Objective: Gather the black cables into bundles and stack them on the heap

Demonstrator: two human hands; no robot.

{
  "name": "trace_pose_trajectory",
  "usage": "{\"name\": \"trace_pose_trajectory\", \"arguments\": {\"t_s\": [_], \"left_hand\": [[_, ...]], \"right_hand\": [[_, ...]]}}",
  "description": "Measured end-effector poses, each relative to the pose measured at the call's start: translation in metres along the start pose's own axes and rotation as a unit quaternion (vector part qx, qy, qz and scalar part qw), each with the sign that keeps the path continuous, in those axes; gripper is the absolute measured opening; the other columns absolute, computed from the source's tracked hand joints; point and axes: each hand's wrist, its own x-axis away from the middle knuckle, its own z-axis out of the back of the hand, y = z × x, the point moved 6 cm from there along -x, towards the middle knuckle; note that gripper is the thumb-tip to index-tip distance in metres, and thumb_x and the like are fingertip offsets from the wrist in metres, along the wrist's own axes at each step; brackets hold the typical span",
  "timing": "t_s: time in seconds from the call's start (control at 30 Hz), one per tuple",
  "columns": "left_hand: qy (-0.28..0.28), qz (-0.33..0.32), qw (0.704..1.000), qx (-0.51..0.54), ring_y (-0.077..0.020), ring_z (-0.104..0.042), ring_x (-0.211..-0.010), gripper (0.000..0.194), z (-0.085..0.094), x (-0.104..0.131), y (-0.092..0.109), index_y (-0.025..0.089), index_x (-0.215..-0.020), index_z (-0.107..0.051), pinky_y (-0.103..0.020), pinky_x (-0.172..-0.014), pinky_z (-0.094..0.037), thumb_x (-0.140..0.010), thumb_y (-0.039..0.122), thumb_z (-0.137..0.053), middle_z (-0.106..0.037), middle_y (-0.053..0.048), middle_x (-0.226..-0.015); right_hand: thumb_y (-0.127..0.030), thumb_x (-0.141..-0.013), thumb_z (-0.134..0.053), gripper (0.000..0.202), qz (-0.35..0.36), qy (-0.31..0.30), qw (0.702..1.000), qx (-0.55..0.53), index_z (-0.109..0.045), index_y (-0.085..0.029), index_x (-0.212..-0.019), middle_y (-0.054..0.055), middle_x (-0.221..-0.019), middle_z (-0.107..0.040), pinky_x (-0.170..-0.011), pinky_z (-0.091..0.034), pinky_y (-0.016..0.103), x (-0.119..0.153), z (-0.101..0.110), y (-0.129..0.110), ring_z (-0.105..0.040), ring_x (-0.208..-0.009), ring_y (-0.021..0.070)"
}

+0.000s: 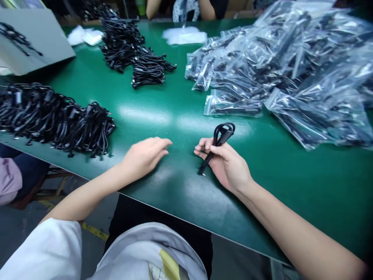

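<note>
Between the thumb and fingers of my right hand [229,163] is a folded black cable [223,136]. Its loops stick up above the hand, and a small metal plug end points down toward the table. My left hand [147,155] hovers at or just over the green tabletop [180,202], apart from the cable. Its fingers are extended toward the right, with nothing visible in them. Whether it touches the surface I cannot tell.
A long row of bundled black cables [55,116] lies at the left. More cable bundles [125,46] are piled farther back. Clear bags of cables [279,58] heap up at the right. A white box [49,42], white plastic bags [185,35] and another person's arm [207,8] are at the far side.
</note>
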Motion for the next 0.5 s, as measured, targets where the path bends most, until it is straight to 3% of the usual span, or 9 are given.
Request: {"name": "trace_pose_trajectory", "arguments": {"t_s": [0.07,0.13,0.17,0.2,0.23,0.3,0.4,0.47,0.5], "left_hand": [[0.162,0.029,0.981,-0.1,-0.0276,-0.055,-0.113,0.025,0.055,0.02,-0.022,0.024,-0.116,-0.064,-0.041,-0.1,-0.038,-0.092,0.032,-0.061,-0.066,-0.008,-0.112],[0.277,0.067,0.948,-0.142,-0.0305,-0.041,-0.127,0.036,0.104,0.043,-0.05,0.028,-0.123,-0.06,-0.04,-0.104,-0.03,-0.089,0.037,-0.068,-0.061,-0.004,-0.118],[0.303,0.084,0.938,-0.145,-0.0311,-0.034,-0.131,0.038,0.122,0.051,-0.064,0.03,-0.124,-0.058,-0.039,-0.105,-0.027,-0.089,0.04,-0.069,-0.058,-0.001,-0.12],[0.276,0.103,0.946,-0.133,-0.031,-0.029,-0.135,0.037,0.132,0.054,-0.078,0.031,-0.122,-0.058,-0.038,-0.106,-0.025,-0.089,0.041,-0.069,-0.056,0.002,-0.12],[0.292,0.096,0.943,-0.126,-0.0309,-0.028,-0.132,0.03,0.143,0.058,-0.085,0.029,-0.115,-0.06,-0.037,-0.106,-0.023,-0.089,0.041,-0.069,-0.056,0.003,-0.114],[0.279,0.097,0.947,-0.129,-0.0296,-0.032,-0.126,0.021,0.151,0.059,-0.088,0.029,-0.109,-0.062,-0.039,-0.107,-0.022,-0.091,0.038,-0.067,-0.055,0.002,-0.105],[0.304,0.101,0.937,-0.137,-0.0261,-0.042,-0.114,0.016,0.152,0.058,-0.063,0.028,-0.106,-0.066,-0.041,-0.105,-0.026,-0.091,0.032,-0.067,-0.056,0.002,-0.099],[0.318,0.091,0.942,-0.064,-0.0226,-0.049,-0.104,0.02,0.144,0.05,-0.039,0.026,-0.106,-0.068,-0.041,-0.1,-0.032,-0.087,0.032,-0.071,-0.059,0.003,-0.098],[0.297,0.083,0.951,0.019,-0.0207,-0.053,-0.1,0.024,0.134,0.042,-0.029,0.025,-0.107,-0.068,-0.04,-0.097,-0.037,-0.085,0.032,-0.074,-0.062,0.003,-0.097]], "right_hand": [[-0.021,-0.072,-0.066,0.007,-0.04,0.005,0.999,-0.026,-0.06,-0.02,-0.076,-0.001,-0.075,-0.051,-0.056,-0.041,0.026,-0.006,0.0,0.006,-0.047,-0.059,0.0101],[-0.02,-0.072,-0.068,0.009,-0.04,0.016,0.999,-0.004,-0.063,-0.019,-0.079,-0.006,-0.061,-0.039,-0.046,-0.024,0.024,-0.008,0.0,0.008,-0.029,-0.047,0.0065],[-0.02,-0.072,-0.07,0.01,-0.041,0.014,0.999,0.017,-0.064,-0.019,-0.08,-0.008,-0.057,-0.035,-0.045,-0.018,0.024,-0.008,-0.002,0.008,-0.023,-0.045,0.0058],[-0.022,-0.072,-0.072,0.011,-0.045,0.007,0.998,0.038,-0.066,-0.018,-0.08,-0.009,-0.054,-0.032,-0.045,-0.014,0.024,-0.008,-0.004,0.009,-0.021,-0.044,0.0053],[-0.024,-0.071,-0.075,0.013,-0.05,0.0,0.997,0.055,-0.067,-0.017,-0.08,-0.009,-0.053,-0.032,-0.045,-0.012,0.025,-0.006,-0.006,0.01,-0.021,-0.044,0.005],[-0.025,-0.07,-0.077,0.016,-0.056,-0.007,0.996,0.066,-0.069,-0.016,-0.08,-0.01,-0.052,-0.032,-0.045,-0.011,0.024,-0.004,-0.008,0.012,-0.021,-0.044,0.0044],[-0.026,-0.07,-0.078,0.016,-0.051,-0.012,0.998,0.046,-0.071,-0.016,-0.08,-0.01,-0.049,-0.032,-0.044,-0.013,0.023,-0.003,-0.008,0.012,-0.022,-0.042,0.0036],[-0.026,-0.072,-0.078,0.015,-0.045,-0.019,0.998,0.04,-0.073,-0.016,-0.081,-0.01,-0.047,-0.034,-0.043,-0.015,0.022,-0.003,-0.008,0.011,-0.025,-0.041,0.0035],[-0.027,-0.073,-0.078,0.015,-0.043,-0.023,0.998,0.04,-0.074,-0.015,-0.082,-0.01,-0.046,-0.037,-0.042,-0.017,0.021,-0.003,-0.008,0.011,-0.027,-0.04,0.0036]]}}
